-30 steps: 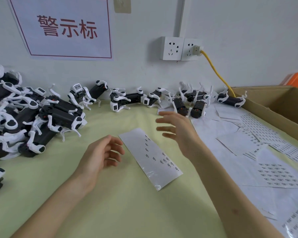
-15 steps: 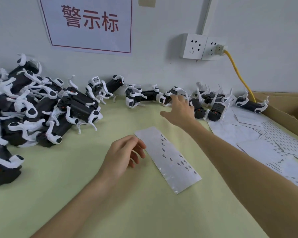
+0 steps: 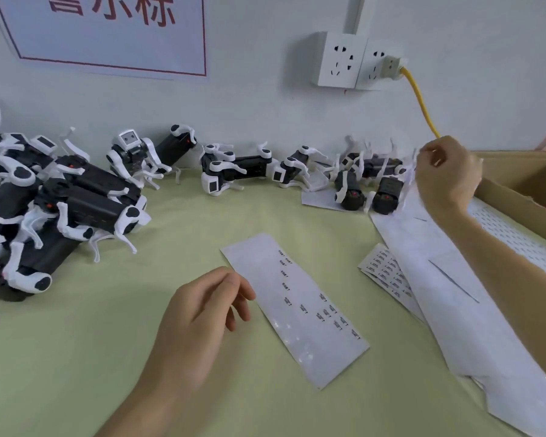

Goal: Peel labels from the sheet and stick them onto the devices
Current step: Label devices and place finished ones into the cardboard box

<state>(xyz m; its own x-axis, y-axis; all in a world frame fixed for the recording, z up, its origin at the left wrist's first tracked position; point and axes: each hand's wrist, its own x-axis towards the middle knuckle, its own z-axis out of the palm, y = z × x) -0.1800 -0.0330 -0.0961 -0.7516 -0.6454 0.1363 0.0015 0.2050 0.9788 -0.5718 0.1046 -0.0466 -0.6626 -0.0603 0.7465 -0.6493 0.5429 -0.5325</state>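
A long white label sheet point(image 3: 300, 323) with small black labels lies slanted on the pale green table point(image 3: 108, 342). My left hand point(image 3: 202, 323) hovers at the sheet's left edge, fingers loosely curled and holding nothing. Black-and-white robot-dog devices point(image 3: 237, 171) lie in a row along the wall, and more are heaped at the left point(image 3: 76, 203). My right hand point(image 3: 448, 175) is raised at the row's right end, fingers curled over a device that it mostly hides. White legs stick out beside the fingers.
Large white backing sheets and label sheets point(image 3: 454, 310) are strewn under my right forearm. An open cardboard box point(image 3: 524, 200) borders the right side. A yellow cable point(image 3: 423, 111) hangs from the wall socket point(image 3: 341, 58) down to my right hand.
My right hand has swung from the middle of the device row to its far right end and curled there. My left hand has stayed by the sheet. The view has moved closer.
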